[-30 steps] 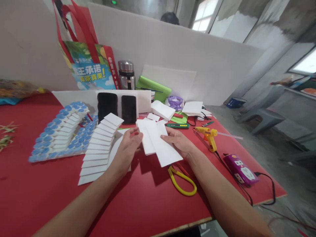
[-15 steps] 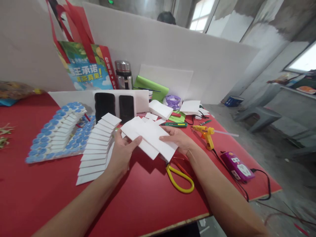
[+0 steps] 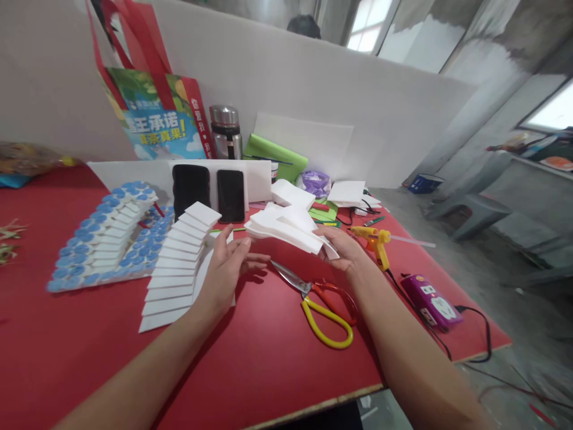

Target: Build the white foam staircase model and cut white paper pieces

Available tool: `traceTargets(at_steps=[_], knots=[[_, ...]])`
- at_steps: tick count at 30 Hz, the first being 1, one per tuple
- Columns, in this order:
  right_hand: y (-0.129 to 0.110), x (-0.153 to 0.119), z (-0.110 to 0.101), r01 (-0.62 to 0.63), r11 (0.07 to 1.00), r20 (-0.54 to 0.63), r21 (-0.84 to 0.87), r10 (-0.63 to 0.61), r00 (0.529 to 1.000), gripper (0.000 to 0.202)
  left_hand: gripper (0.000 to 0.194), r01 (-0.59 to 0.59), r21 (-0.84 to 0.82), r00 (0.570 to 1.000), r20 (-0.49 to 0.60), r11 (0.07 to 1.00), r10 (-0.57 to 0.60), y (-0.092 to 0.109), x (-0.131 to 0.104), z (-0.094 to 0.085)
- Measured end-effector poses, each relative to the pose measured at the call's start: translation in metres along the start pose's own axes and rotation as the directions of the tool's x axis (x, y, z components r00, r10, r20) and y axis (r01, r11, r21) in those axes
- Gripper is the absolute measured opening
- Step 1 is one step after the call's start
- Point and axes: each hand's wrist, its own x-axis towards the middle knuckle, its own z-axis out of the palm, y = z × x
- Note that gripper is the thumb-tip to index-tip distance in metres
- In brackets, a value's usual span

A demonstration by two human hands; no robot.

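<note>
Several white cards (image 3: pixel 286 227) are in my right hand (image 3: pixel 341 248), its fingers closed on their right end, partly beneath them. Left of the cards, my left hand (image 3: pixel 230 260) is empty with fingers apart, over the red table (image 3: pixel 268 358). Beside it stands a curved, stepped row of white boards (image 3: pixel 172 275). Scissors (image 3: pixel 308 292) with one yellow and one red handle lie between my hands, below the cards. Farther left is a curved piece (image 3: pixel 98 239) covered in blue and white discs.
Two phones (image 3: pixel 230 196) lean on a white board behind the stepped row. A yellow glue gun (image 3: pixel 376 242) and a purple power strip (image 3: pixel 430 301) lie right. A steel flask (image 3: pixel 226 131) and bag (image 3: pixel 156 119) stand behind.
My left hand has let go of the cards and opened. My right hand has kept the cards, now tilted flatter and slightly farther back, uncovering the scissors' blades.
</note>
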Motion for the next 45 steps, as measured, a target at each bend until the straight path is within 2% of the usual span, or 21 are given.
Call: traceTargets(at_steps=[4, 8, 10, 11, 13, 15, 16, 18, 20, 22, 23, 25, 27, 29, 31, 32, 35, 37, 40, 42, 45], knots=[[-0.006, 0.0, -0.01, 0.088, 0.996, -0.075, -0.026, -0.09, 0.993, 0.02, 0.074, -0.019, 0.034, 1.0, -0.006, 0.999, 0.019, -0.001, -0.001, 0.0], [-0.011, -0.001, -0.015, 0.182, 0.983, -0.121, -0.037, -0.185, 0.975, 0.027, 0.067, -0.113, 0.113, 0.992, -0.034, 0.987, 0.118, -0.004, 0.0, -0.003], [-0.01, -0.001, -0.017, 0.197, 0.964, -0.124, -0.176, -0.22, 0.968, 0.033, 0.063, -0.146, 0.148, 0.988, -0.027, 0.978, 0.152, -0.004, 0.0, -0.003], [-0.009, -0.001, -0.018, 0.187, 0.926, -0.124, -0.328, -0.239, 0.963, 0.033, 0.061, -0.158, 0.166, 0.986, -0.019, 0.974, 0.163, -0.004, 0.0, -0.004], [-0.007, 0.0, -0.019, 0.135, 0.749, -0.13, -0.649, -0.284, 0.95, 0.024, 0.055, -0.161, 0.213, 0.987, 0.009, 0.964, 0.163, -0.004, -0.001, -0.004], [-0.005, 0.001, -0.02, 0.084, 0.56, -0.145, -0.824, -0.352, 0.925, 0.013, 0.044, -0.154, 0.295, 0.988, 0.067, 0.943, 0.14, -0.005, -0.004, -0.005], [-0.005, 0.001, -0.021, 0.073, 0.515, -0.153, -0.854, -0.383, 0.911, 0.009, 0.039, -0.165, 0.361, 0.985, 0.115, 0.918, 0.131, -0.005, -0.005, -0.006], [-0.005, 0.001, -0.02, 0.059, 0.46, -0.16, -0.886, -0.423, 0.892, 0.01, 0.03, -0.268, 0.536, 0.955, 0.255, 0.801, 0.148, -0.006, -0.009, -0.006], [-0.006, -0.001, -0.019, 0.045, 0.377, -0.138, -0.925, -0.445, 0.885, 0.017, 0.023, -0.44, 0.674, 0.887, 0.427, 0.593, 0.174, -0.007, -0.012, -0.006], [-0.007, -0.002, -0.019, 0.05, 0.317, -0.104, -0.947, -0.451, 0.887, 0.025, 0.02, -0.562, 0.723, 0.821, 0.548, 0.402, 0.162, -0.008, -0.014, -0.005], [-0.008, -0.003, -0.019, 0.058, 0.306, -0.09, -0.95, -0.45, 0.888, 0.027, 0.019, -0.583, 0.733, 0.807, 0.573, 0.351, 0.144, -0.009, -0.014, -0.005], [-0.008, -0.003, -0.019, 0.078, 0.322, -0.078, -0.943, -0.445, 0.892, 0.024, 0.018, -0.571, 0.754, 0.814, 0.57, 0.323, 0.109, -0.01, -0.012, -0.005], [-0.009, -0.003, -0.019, 0.113, 0.375, -0.078, -0.92, -0.459, 0.885, 0.02, 0.018, -0.529, 0.774, 0.84, 0.534, 0.348, 0.091, -0.01, -0.009, -0.008], [-0.01, -0.004, -0.018, 0.206, 0.519, -0.094, -0.829, -0.492, 0.866, 0.024, 0.019, -0.482, 0.786, 0.866, 0.494, 0.387, 0.074, -0.01, -0.004, -0.012], [-0.011, -0.006, -0.015, 0.324, 0.723, -0.115, -0.611, -0.485, 0.867, 0.032, 0.019, -0.428, 0.795, 0.89, 0.453, 0.43, 0.048, -0.01, 0.001, -0.016], [-0.012, -0.008, -0.013, 0.354, 0.807, -0.114, -0.472, -0.454, 0.884, 0.036, 0.019, -0.404, 0.797, 0.899, 0.436, 0.45, 0.035, -0.01, 0.002, -0.017], [-0.015, -0.014, -0.004, 0.283, 0.946, -0.059, -0.158, -0.295, 0.954, 0.044, 0.017, -0.349, 0.774, 0.917, 0.398, 0.528, 0.022, -0.01, 0.003, -0.017], [-0.014, -0.017, 0.004, 0.195, 0.979, -0.015, -0.058, -0.196, 0.98, 0.046, 0.015, -0.251, 0.692, 0.943, 0.331, 0.676, 0.011, -0.01, 0.002, -0.014], [-0.007, -0.018, 0.016, 0.121, 0.993, 0.035, 0.004, -0.121, 0.992, 0.047, 0.015, 0.003, 0.355, 0.973, 0.215, 0.935, -0.085, -0.007, 0.0, -0.007], [0.002, -0.018, 0.026, 0.109, 0.994, 0.057, 0.02, -0.11, 0.992, 0.047, 0.024, 0.083, 0.132, 0.972, 0.206, 0.988, -0.109, -0.005, 0.0, -0.003], [0.015, -0.019, 0.04, 0.14, 0.99, 0.079, -0.032, -0.137, 0.987, 0.046, 0.031, 0.069, 0.001, 0.97, 0.233, 0.998, -0.067, -0.002, 0.0, -0.001]])
